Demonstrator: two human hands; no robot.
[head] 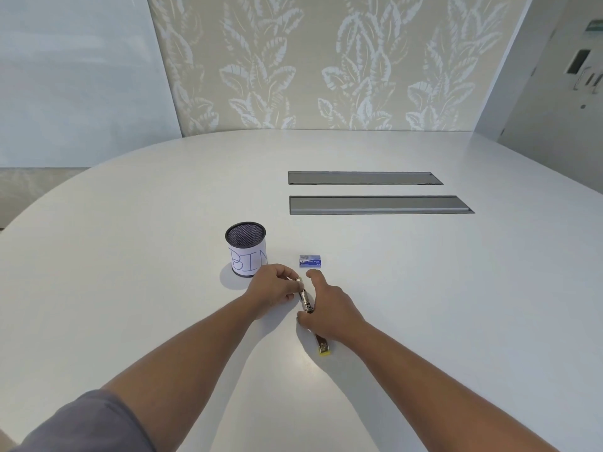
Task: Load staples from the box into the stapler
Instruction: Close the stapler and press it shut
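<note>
Stapler (306, 300) swung open on table (424, 288), left hand (275, 285) pinching its metal channel, right hand (323, 305) gripping the hinge. Staple box (310, 261) just beyond looks shut; loading apparently not started.

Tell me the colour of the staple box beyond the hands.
The staple box is blue with a pale patch at its left end, seen in the head view.

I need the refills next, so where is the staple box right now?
In the head view the staple box lies on the white table, just beyond the right hand and right of the mesh cup.
</note>
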